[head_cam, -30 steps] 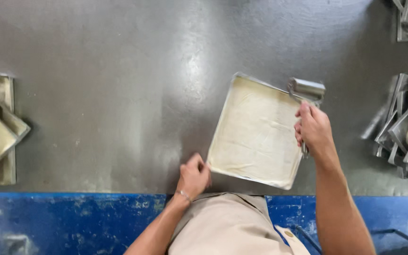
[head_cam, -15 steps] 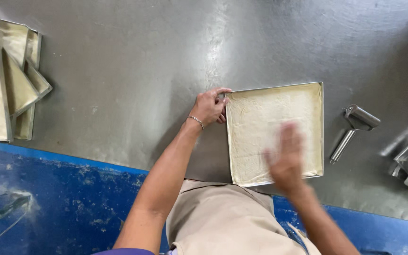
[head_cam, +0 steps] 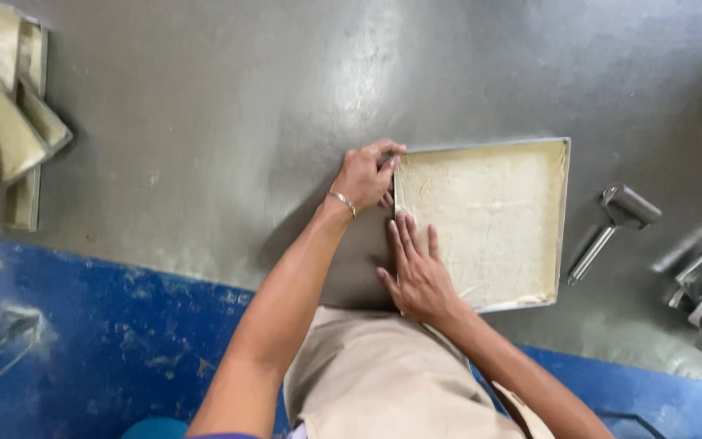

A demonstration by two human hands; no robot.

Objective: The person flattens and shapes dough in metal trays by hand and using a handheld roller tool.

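Grey table [head_cam: 205, 122]: square tray [head_cam: 564, 219] edges parallel table front, both hands on it.

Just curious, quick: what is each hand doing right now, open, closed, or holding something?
Left hand: fingers curled on the corner rim of the tray.
Right hand: open, flat on the dough, holding nothing.

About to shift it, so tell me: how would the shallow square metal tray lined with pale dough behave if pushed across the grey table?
The shallow square metal tray would probably slide flat rather than tip, being low and wide. Its thin rim looks stiff. The pale dough sheet, pressed by the right hand, seems soft and likely to dent.
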